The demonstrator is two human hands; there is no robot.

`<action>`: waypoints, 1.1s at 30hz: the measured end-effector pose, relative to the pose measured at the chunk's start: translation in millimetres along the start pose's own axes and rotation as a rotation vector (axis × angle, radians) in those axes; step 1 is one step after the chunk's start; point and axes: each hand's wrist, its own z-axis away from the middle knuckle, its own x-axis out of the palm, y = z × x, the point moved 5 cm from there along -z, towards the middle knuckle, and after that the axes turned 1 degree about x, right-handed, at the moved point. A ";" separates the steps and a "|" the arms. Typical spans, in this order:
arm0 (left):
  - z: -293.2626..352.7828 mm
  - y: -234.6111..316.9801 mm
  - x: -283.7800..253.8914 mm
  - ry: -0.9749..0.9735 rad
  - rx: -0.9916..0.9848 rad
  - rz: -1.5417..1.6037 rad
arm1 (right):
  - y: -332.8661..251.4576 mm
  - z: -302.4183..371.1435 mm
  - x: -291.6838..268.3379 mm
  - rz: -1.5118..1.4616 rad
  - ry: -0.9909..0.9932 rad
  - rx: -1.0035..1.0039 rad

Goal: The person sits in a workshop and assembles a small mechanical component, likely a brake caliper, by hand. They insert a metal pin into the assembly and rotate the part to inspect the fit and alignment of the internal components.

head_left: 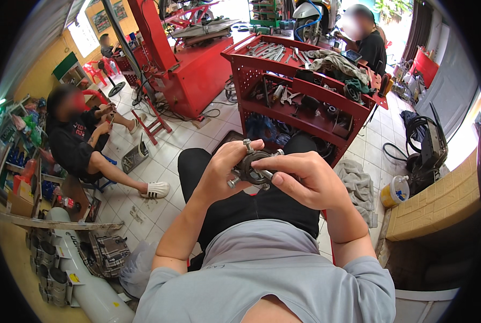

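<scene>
Clerk: Item one, and where?
Checker: Round metal part (245, 171), dark ring with bright bolts (247, 143) sticking out around it; held in the air over the wearer's lap, black trousers (254, 212) beneath

Clerk: Grip, left?
Checker: Left hand (223, 164), fingers and thumb closed around the part's near-left side, bearing it

Clerk: Grip, right?
Checker: Right hand (308, 175), forefinger laid on the part's face, thumb a little apart beside a bright metal stub; whether it pinches anything, I cannot tell

Clerk: Next outward?
Checker: Red tool cart (246, 89), just beyond the knees; wrenches (273, 52) spread on its top tray, crumpled cloth (334, 62) toward the right end

Clerk: Floor, right side?
Checker: Grey cloth (357, 188), rumpled, on pale tiles; clear tub (395, 191) with yellow on it, further right

Clerk: Left side?
Checker: One seated person (71, 140) in black, white shoe forward; white cylinder (87, 282) lying nearer, plaid bag (110, 253) beside it

Clerk: Background?
Checker: Red lift (192, 81), behind and left of the cart; second person (374, 46) in black, past the cart's far right end
</scene>
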 end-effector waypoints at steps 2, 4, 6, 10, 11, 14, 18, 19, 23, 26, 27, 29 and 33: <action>-0.7 0.9 -0.3 -0.002 0.019 -0.023 | 1.3 1.1 0.6 0.004 -0.024 0.024; -1.5 1.1 -0.3 -0.002 0.047 -0.045 | -1.8 1.3 -1.1 0.034 -0.043 0.064; -1.4 2.0 -0.4 0.000 0.002 -0.028 | -2.1 0.2 -4.9 0.114 -0.068 0.069; -2.0 1.9 -2.4 0.011 0.017 -0.055 | -1.7 -1.3 -4.9 0.086 -0.032 0.043; -1.7 1.2 -3.0 0.007 0.013 -0.067 | -1.3 -1.8 -3.2 0.065 -0.033 0.036; -0.7 -0.1 -4.1 0.004 0.006 -0.090 | -0.4 -2.6 -1.1 0.075 -0.049 0.042; -4.1 1.7 -5.0 0.008 -0.005 -0.095 | 4.1 0.2 -3.4 0.090 -0.059 0.105; -4.3 1.5 -5.5 0.008 -0.013 -0.101 | 7.8 0.5 -1.7 0.042 -0.054 0.114; -4.2 1.4 -5.0 0.026 -0.002 -0.151 | 9.0 -2.7 -1.2 0.021 0.008 0.029; -4.0 2.5 -5.1 0.027 -0.011 -0.163 | 12.7 -0.4 -6.4 0.088 -0.005 0.016; -4.4 2.8 -3.8 0.043 -0.023 -0.155 | 14.0 0.0 -9.6 0.091 -0.002 0.036; -4.9 3.4 -2.9 0.071 -0.029 -0.194 | 10.7 -0.4 -14.2 0.121 0.073 -0.004; -7.5 9.4 -7.2 0.107 -0.013 -0.431 | 1.4 -4.8 -8.3 0.235 0.206 -0.256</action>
